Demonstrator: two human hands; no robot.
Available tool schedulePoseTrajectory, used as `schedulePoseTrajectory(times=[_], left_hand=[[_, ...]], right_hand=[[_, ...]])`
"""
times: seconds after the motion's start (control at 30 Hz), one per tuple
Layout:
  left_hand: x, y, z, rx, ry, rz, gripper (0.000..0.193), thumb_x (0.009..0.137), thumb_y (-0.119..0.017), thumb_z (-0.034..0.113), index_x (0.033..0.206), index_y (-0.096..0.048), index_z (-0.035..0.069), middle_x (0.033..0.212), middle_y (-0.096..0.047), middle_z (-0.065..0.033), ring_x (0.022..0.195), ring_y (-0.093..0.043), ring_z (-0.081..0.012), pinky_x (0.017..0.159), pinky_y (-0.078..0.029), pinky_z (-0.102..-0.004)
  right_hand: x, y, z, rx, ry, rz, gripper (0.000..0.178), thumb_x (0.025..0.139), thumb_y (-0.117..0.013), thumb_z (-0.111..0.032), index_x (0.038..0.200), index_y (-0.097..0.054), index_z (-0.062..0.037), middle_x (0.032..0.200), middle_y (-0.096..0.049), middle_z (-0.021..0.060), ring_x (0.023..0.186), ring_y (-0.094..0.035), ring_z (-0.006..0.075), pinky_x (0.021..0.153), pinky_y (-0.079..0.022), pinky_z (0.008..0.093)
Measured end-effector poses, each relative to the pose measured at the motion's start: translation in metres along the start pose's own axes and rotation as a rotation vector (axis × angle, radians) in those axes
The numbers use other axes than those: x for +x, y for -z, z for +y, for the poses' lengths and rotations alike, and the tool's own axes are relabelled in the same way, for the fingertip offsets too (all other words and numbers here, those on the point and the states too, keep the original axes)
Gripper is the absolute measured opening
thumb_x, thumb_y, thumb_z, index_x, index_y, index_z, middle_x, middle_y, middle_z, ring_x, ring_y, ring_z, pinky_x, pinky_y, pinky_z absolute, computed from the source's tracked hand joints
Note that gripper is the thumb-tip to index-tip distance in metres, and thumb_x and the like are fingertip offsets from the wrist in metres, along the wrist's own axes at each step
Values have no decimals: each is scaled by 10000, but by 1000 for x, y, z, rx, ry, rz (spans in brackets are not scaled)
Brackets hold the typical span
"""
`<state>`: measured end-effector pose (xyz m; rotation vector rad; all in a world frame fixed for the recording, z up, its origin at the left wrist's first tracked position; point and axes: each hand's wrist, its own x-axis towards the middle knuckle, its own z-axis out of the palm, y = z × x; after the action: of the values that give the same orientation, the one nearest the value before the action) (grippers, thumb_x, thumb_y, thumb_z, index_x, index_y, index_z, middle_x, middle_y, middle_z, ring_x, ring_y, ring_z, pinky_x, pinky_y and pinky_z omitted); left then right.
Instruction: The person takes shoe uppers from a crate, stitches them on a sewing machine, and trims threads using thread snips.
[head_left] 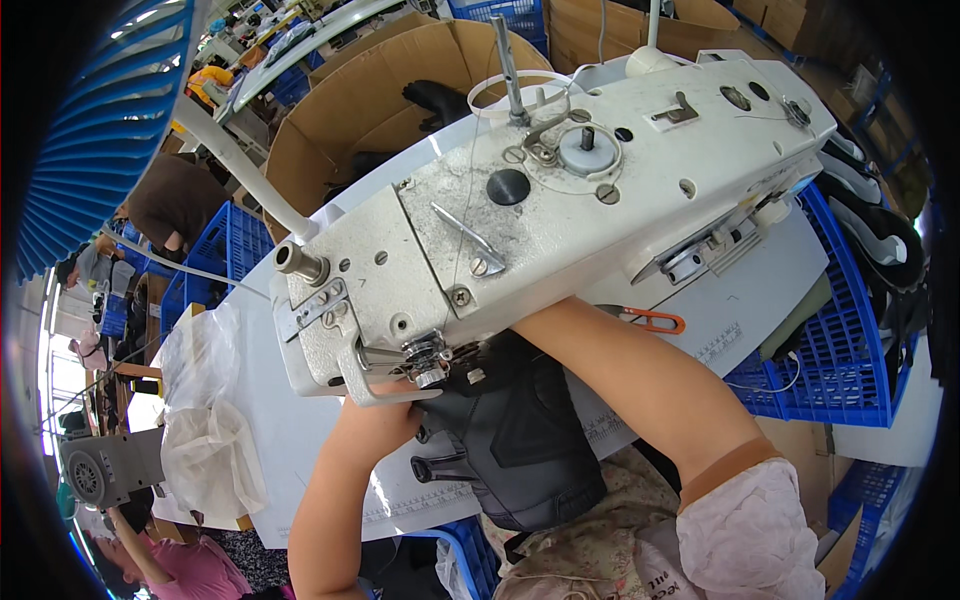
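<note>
A black, padded, leather-like piece point(520, 430) with seams and a strap sits under the white sewing machine point(500, 210), its near end hanging toward my body. I cannot tell its exact kind. My left hand point(392, 402) is at the piece's left side, close to the needle area; the machine head covers its fingers. From the right, my right forearm point(640, 380) passes under the machine's arm, which hides that hand completely. Orange-handled snips point(655, 320) lie on the white table point(700, 335) beyond my right forearm.
A blue fan point(110, 130) stands at upper left. Behind the machine is a large cardboard box point(330, 100) with black items inside. Blue crates point(850, 360) holding dark pieces stand at right. A crumpled plastic bag point(210, 440) hangs at left; other people sit beyond.
</note>
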<state>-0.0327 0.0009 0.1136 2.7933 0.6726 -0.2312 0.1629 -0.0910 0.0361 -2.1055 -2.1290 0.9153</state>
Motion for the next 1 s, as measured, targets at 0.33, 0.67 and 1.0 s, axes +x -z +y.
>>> schedulePoseTrajectory(times=[0.33,0.67,1.0], left_hand=[[-1,0,-2,-35,-79,74,544,665,-630,26,1193,-626,155,839,-671,-176,805,-659,-368,703,-515,-451],[1,5,7,-44,2,-13,561,659,-614,-13,1204,-623,122,1027,-651,-180,980,-619,-370,819,-496,-446],[4,-3,-6,-66,-118,111,425,668,-638,45,1081,-668,138,925,-683,-138,812,-664,-341,695,-537,-431]], right_hand=[[0,2,-4,16,-35,-42,510,840,-587,-465,1265,-602,-184,1318,-569,87,1224,-526,250,1004,-420,405],[-4,5,-6,26,-80,-69,500,840,-588,-462,1250,-616,-178,1299,-586,89,1209,-542,252,991,-433,404],[-10,30,-17,-3,-132,-53,490,839,-589,-459,1234,-631,-173,1281,-603,92,1193,-559,253,979,-446,403]])
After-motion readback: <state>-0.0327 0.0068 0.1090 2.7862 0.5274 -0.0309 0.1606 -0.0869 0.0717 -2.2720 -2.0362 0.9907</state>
